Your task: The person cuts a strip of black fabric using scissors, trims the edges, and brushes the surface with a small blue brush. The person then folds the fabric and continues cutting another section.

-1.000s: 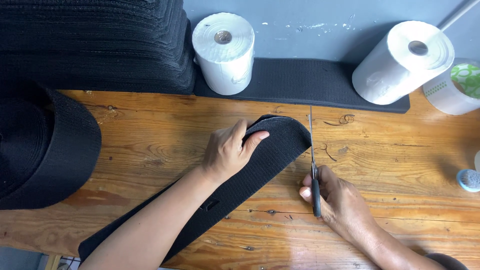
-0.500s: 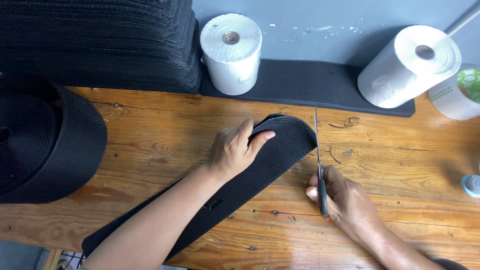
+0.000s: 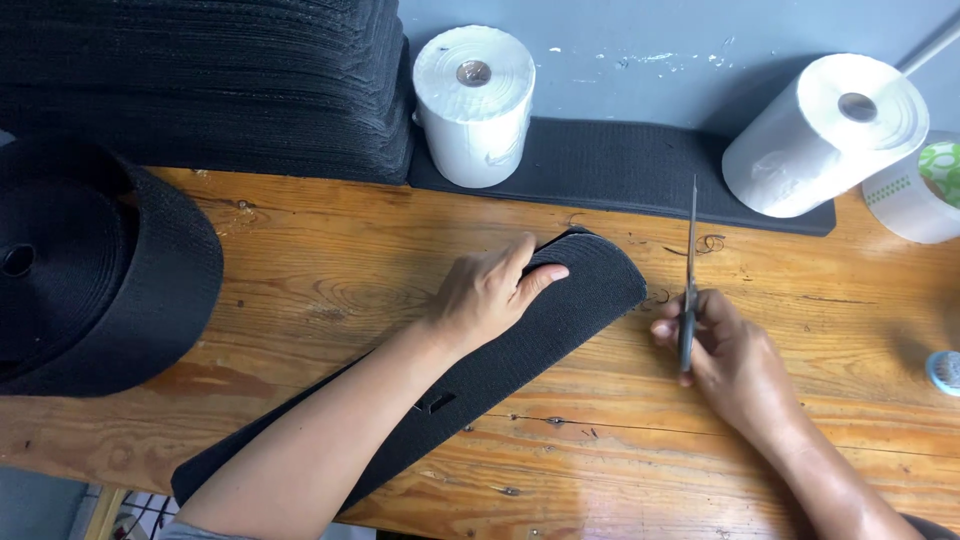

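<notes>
My left hand [image 3: 490,292] presses flat on a wide black elastic band [image 3: 560,315] that is folded over at its far end on the wooden table [image 3: 330,270]. The band runs diagonally toward the near left edge. My right hand [image 3: 730,355] holds a pair of scissors [image 3: 689,270], blades closed and pointing away from me, just right of the band's folded end and not touching it.
A big roll of black band [image 3: 90,270] lies at the left. Stacked black strips [image 3: 200,80] fill the back left. Two white paper rolls [image 3: 473,100] [image 3: 825,135] stand at the back on a black strip [image 3: 620,165]. A tape roll [image 3: 915,195] sits far right.
The view has shifted slightly. My right hand with the scissors has edged a little away from the band's folded end; my left hand stays pressed on the band.
</notes>
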